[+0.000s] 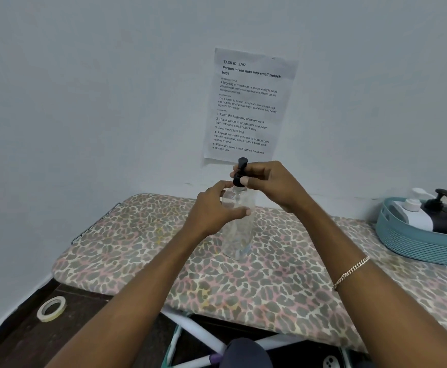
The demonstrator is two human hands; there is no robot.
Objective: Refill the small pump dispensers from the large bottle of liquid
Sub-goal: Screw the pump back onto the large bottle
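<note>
Leopard-print cloth covers the ironing board (256, 282), which stands against a plain pale wall (84, 88). A printed sheet of paper (248, 104) is stuck to the wall just above the hands. At the right end of the board sits a teal basket (413, 243) holding a white bottle (413, 211) and dark pump bottles (441, 211). Down on the dark floor (31, 338) to the left lies a roll of tape (51, 308). White legs of the board's frame (203, 338) show beneath its near edge.

A clear dispenser bottle (237, 235) stands upright on the board, near its middle and well apart from the basket. The left hand (214, 211) wraps around the bottle's upper body, fingers curled over its shoulder and thumb across the front. The right hand (270, 181) is closed on the black pump top (240, 172) at the bottle's neck, fingertips pinching the collar while the nozzle sticks up above them. A gold chain bracelet (351, 272) hangs on the right wrist. Both forearms reach in from the bottom edge.
</note>
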